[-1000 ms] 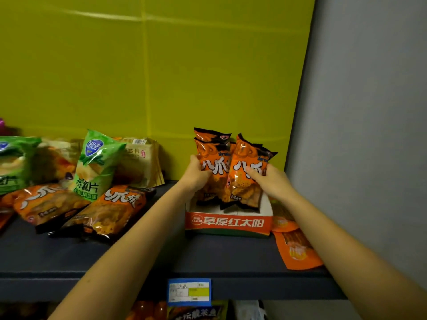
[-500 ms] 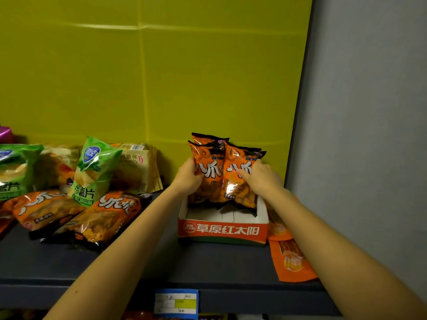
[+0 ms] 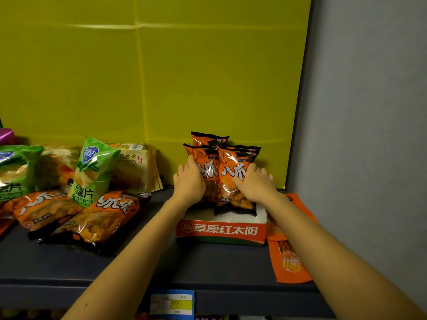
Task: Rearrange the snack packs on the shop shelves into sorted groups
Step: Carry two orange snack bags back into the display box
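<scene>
Orange snack packs point(image 3: 227, 174) stood upright in a red-fronted box point(image 3: 220, 230) on the shelf point(image 3: 161, 262), the left hand point(image 3: 189, 181) and right hand point(image 3: 255, 183) pressed flat against their sides; light, crinkly, slippery bags, probably best steadied at mid-height.

Both hands point(image 3: 223, 184) have pushed the orange snack packs point(image 3: 221, 176) upright and side by side, lower into the display box point(image 3: 220, 230).

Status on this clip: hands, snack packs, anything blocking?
Left hand and right hand pressed on upright orange snack packs in the red display box. Two matching orange packs flat at left, unsorted. Nothing blocking.
</scene>
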Motion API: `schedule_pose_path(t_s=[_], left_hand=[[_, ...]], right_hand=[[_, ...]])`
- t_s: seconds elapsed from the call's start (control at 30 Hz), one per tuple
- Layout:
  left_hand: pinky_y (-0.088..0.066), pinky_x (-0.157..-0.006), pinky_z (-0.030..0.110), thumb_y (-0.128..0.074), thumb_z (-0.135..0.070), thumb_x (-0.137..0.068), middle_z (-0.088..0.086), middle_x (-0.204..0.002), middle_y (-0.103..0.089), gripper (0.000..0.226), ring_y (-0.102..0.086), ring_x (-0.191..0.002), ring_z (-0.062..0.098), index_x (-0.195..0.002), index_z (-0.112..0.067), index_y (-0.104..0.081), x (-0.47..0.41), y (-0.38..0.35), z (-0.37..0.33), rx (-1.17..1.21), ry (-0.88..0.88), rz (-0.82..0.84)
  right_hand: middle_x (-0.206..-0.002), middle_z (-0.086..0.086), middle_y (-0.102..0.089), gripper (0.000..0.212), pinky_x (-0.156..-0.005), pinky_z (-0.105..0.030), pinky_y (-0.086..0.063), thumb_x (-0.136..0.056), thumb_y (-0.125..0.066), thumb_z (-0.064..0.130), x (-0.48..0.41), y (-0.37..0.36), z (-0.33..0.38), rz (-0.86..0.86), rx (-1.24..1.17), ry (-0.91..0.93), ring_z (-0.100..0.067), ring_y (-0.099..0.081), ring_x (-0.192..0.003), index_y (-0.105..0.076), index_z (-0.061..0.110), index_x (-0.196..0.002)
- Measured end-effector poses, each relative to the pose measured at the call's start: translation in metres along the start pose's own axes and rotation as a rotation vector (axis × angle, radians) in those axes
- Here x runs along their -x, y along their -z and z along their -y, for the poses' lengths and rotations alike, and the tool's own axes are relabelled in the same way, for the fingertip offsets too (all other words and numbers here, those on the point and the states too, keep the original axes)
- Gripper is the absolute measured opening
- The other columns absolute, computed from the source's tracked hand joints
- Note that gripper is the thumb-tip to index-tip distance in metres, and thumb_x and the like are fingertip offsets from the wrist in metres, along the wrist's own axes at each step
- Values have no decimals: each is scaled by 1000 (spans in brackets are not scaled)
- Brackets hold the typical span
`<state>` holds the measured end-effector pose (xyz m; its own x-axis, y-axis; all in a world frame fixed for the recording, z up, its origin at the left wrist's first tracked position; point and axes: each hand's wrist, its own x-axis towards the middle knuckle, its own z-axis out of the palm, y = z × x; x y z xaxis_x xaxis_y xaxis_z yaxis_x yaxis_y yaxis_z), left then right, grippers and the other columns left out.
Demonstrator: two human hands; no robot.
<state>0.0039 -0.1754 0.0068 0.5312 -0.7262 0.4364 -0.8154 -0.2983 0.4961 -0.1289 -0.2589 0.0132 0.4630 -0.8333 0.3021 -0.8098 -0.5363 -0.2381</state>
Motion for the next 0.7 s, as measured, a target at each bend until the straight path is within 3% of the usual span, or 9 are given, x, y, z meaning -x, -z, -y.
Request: schedule_pose_path(t_s=[0.17, 0.3, 0.37, 0.47, 0.57, 0.63, 0.7], left_hand=[[-41, -93, 52, -40, -9, -90, 22, -133, -46, 58, -46, -119, 39, -143, -3, -16, -2, 0, 5, 32, -16, 13], [-38, -97, 50, -41, -18, -92, 20, -147, -30, 73, -39, -128, 39, -147, -3, 4, 2, 12, -1, -44, 34, 85], [-39, -95, 47, -44, -20, -92, 19, -149, -28, 68, -37, -130, 37, -146, -1, -6, 10, 22, -5, -80, 30, 10], [-42, -79, 38, -46, -22, -91, 15, -132, -45, 44, -46, -118, 31, -131, -4, -35, 32, 35, -14, -89, -104, -230], [-42, -67, 33, -49, -25, -91, 4, -111, -60, 26, -57, -93, 23, -114, -13, -51, 65, 41, -24, 19, -265, -363], [-47, -60, 34, -50, -30, -91, -4, -90, -63, 16, -57, -71, 15, -100, -18, -57, 90, 43, -32, 96, -315, -317], [-47, -57, 29, -49, -36, -90, -9, -78, -60, 15, -55, -65, 6, -90, -23, -57, 114, 41, -41, 132, -323, -176]], right_hand=[[-141, -12, -44, 70, -103, -41, -32, -91, -35, 56, -5, 2, -8, 22, 11, 17, -31, -39, -129, -33, 6, -139], [-139, -14, -46, 71, -105, -46, -37, -84, -47, 60, -4, 6, -14, 63, -200, 19, -32, -42, -128, -41, 11, -135], [-142, -14, -40, 72, -107, -47, -37, -85, -48, 58, 2, 16, -21, 67, -289, 24, -31, -39, -131, -38, 10, -138], [-146, -13, -36, 64, -107, -39, -34, -90, -48, 47, 13, 36, -44, 11, -352, 49, -28, -38, -134, -36, 8, -140], [-133, -13, -53, 46, -92, -32, -41, -90, -54, 32, 27, 50, -82, -41, -448, 9, -26, -51, -120, -51, 7, -129], [-125, -13, -60, 42, -89, -32, -42, -89, -57, 32, 37, 51, -107, -59, -428, -86, -28, -55, -114, -56, 7, -123], [-124, -14, -60, 49, -91, -34, -42, -87, -57, 43, 45, 45, -128, -19, -321, -202, -30, -55, -115, -56, 7, -121]])
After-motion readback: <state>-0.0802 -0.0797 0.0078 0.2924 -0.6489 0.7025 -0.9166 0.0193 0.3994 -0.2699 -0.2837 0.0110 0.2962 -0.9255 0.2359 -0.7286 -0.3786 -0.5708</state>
